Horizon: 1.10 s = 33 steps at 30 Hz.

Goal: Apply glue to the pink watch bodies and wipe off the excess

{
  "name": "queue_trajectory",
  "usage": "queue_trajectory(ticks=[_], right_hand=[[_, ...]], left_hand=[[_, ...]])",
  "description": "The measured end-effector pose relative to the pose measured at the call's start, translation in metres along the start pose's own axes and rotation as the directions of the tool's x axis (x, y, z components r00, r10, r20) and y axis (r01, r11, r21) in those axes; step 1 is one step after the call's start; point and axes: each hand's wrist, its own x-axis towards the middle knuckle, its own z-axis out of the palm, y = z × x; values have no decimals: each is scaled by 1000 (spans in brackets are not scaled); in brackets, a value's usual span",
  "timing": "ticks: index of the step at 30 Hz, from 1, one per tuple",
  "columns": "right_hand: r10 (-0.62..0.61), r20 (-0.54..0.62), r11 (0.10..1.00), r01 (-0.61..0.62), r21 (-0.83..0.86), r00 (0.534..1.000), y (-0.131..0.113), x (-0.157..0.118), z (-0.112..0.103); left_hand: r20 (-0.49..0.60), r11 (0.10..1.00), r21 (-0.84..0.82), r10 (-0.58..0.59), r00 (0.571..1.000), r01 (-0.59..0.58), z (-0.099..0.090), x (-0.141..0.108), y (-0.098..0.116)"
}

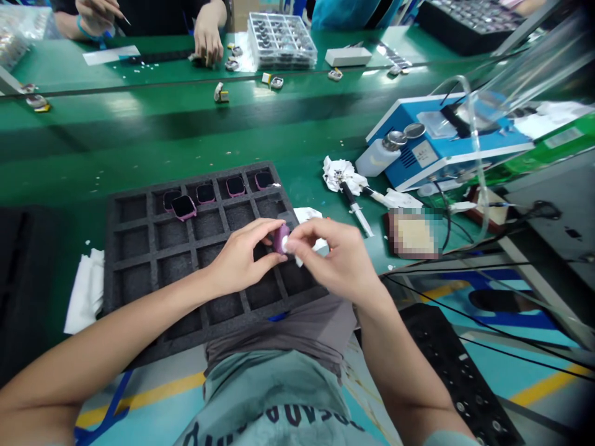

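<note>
The left hand point(244, 255) pinches a rounded purple case point(279, 235) over the right side of a matte black foam tray point(132, 244) with squarish pockets; the right hand point(341, 255) grips a small white piece point(285, 244) against it. Glossy, square-faced watches point(235, 186) occupy the far row.

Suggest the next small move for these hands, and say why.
Probably a light stroke of the white bit over the purple piece with the right hand, which seems to pinch that bit against it, while the left hand holds the piece above the black tray. What the bit is, I cannot tell.
</note>
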Motion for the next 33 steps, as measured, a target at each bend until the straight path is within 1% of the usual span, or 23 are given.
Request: queue_trajectory(ticks=[1, 2, 3, 6, 8, 10, 11, 12, 15, 16, 17, 19, 21, 26, 33], right_hand=[[-43, 45, 999, 45, -25, 998, -1, -1, 2], [-74, 61, 996, 77, -54, 995, 0, -1, 4], [-89, 42, 992, 93, -84, 995, 3, 1, 6], [-53, -45, 987, 46, -152, 998, 15, 13, 7], [-12, -63, 980, -1, -198, 998, 21, 19, 3], [2, -82, 977, -19, -214, 997, 19, 18, -3], [-4, -79, 979, -12, -203, 997, 15, 15, -5], [-14, -49, 985, 5, -175, 999, 11, 12, -6], [-55, 90, 995, 62, -80, 994, -1, 3, -2], [-54, 92, 996, 60, -63, 994, -2, 2, 0], [-42, 56, 998, 45, -53, 998, -2, 3, 3], [5, -60, 999, -7, -36, 998, 2, 7, 7], [51, -127, 999, -51, 2, 991, 7, 12, 10], [77, -143, 989, -58, 133, 987, 7, 14, 8], [86, -126, 972, -56, 228, 988, 0, 15, 6]], left_hand=[[2, 1000, 14, 5, 1000, -5, 0, 0, 0], [7, 1000, 23, 14, 1000, -14, 0, -1, 0], [13, 999, 27, 29, 999, -29, 1, -1, 0], [32, 996, 35, 81, 996, -83, 3, -3, -1], [29, 994, 52, 99, 995, -101, 4, -3, -1], [21, 992, 74, 99, 995, -101, 4, -2, -2], [20, 992, 80, 99, 995, -101, 4, -2, -2], [20, 992, 82, 99, 995, -100, 3, -2, -2], [-4, 991, 79, 111, 994, -111, 2, -2, -3], [-17, 990, 75, 118, 993, -117, 3, -3, -4], [-30, 990, 66, 130, 991, -128, 3, -3, -4], [-46, 987, 37, 160, 986, -159, 4, -4, -5], [-54, 982, 2, 190, 980, -190, 6, -5, -5], [-71, 975, -38, 216, 974, -219, 7, -4, -3], [-103, 969, -95, 220, 970, -230, 8, -4, -1]])
